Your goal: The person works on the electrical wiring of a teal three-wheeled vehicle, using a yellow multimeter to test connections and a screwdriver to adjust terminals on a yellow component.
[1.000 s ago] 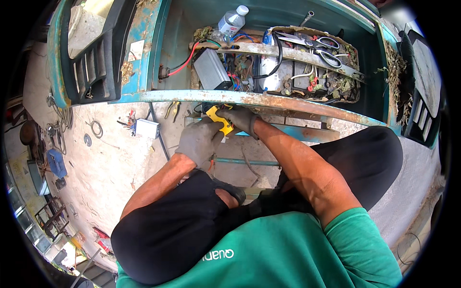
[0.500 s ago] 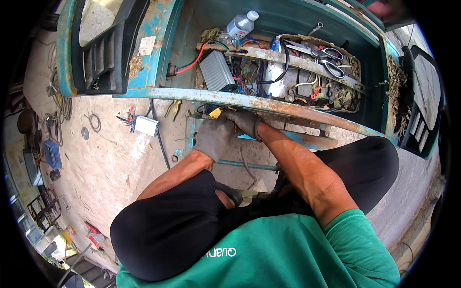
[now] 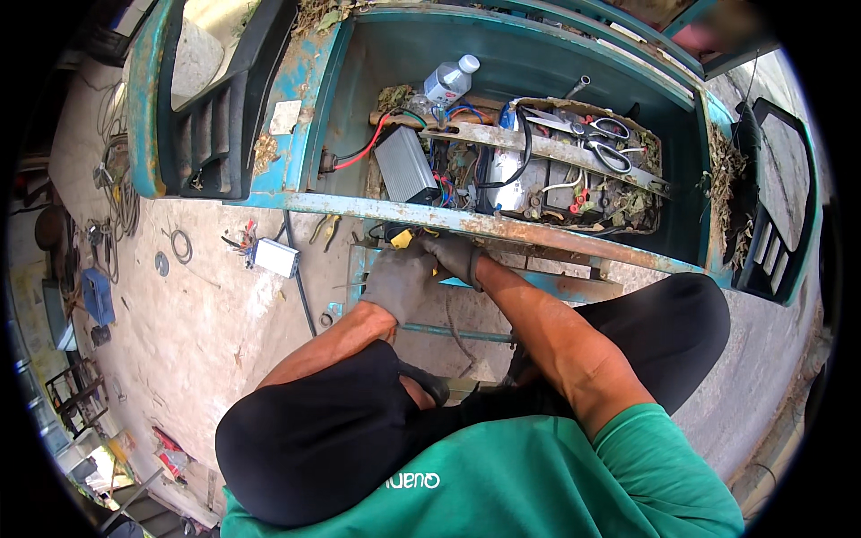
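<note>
Both hands are in grey gloves, working close together just below the near rail (image 3: 377,209) of the blue-green metal box frame. The left hand (image 3: 399,280) is back-up, its fingers curled round a yellow piece (image 3: 402,239), which shows mostly as a corner above the glove, near some dark wires. The right hand (image 3: 450,255) sits right beside it with bent fingers reaching in toward the same spot. I can't tell whether those fingers are closed on the yellow piece or something else; the gloves cover it.

As for writing, the green shirt (image 3: 502,475) has pale lettering across the front, upside down from here. The clear bottle (image 3: 451,79) in the box wears a printed label, too small to make out. A pale sticker (image 3: 285,117) on the frame shows nothing I can read.

A second ago the yellow piece lay in plain sight between the two gloves; now the left glove hides most of it. The grey metal case (image 3: 406,166), the scissors (image 3: 610,143) and, on the floor, the pliers (image 3: 330,231) and small silver box (image 3: 275,257) lie as they did.
</note>
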Demonstrator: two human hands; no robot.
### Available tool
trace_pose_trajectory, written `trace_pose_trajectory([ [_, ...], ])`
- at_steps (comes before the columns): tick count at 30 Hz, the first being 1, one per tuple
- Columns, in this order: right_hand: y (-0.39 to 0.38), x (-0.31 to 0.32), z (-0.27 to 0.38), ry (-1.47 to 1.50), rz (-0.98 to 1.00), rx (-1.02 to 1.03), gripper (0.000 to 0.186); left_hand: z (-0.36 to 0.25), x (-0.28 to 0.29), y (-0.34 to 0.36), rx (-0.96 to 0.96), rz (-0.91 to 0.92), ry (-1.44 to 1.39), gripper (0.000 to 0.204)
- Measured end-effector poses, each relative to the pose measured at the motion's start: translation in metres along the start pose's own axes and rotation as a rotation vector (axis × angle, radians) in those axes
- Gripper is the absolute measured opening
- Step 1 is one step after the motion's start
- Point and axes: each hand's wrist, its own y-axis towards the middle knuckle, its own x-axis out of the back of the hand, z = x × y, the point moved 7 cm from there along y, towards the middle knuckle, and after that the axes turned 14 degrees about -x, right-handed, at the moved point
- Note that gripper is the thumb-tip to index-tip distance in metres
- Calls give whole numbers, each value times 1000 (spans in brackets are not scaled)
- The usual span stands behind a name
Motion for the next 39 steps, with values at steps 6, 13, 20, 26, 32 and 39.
trace_pose_trajectory([
  [6, -1, 0, 0, 0, -24, -41, 40, 5, -2, 0, -87, 38, 16, 9],
  [13, 0, 0, 0, 32, 17, -8, 41, 5, -1, -2, -41, -62, 1, 21],
  [20, -6, -4, 2, -2, 55, -27, 41, 0, 2, 0, -72, -32, -24, 16],
  [26, 0, -2, 0, 6, 49, -19, 42, 1, 1, 3, -117, 39, 52, 9],
  [32, -9, 0, 8, 23, 2, 9, 47, 5, 0, -1, -53, -49, 28, 15],
  [39, -8, 0, 8, 29, 8, 2, 47, 13, 1, 0, 38, -40, -12, 26],
])
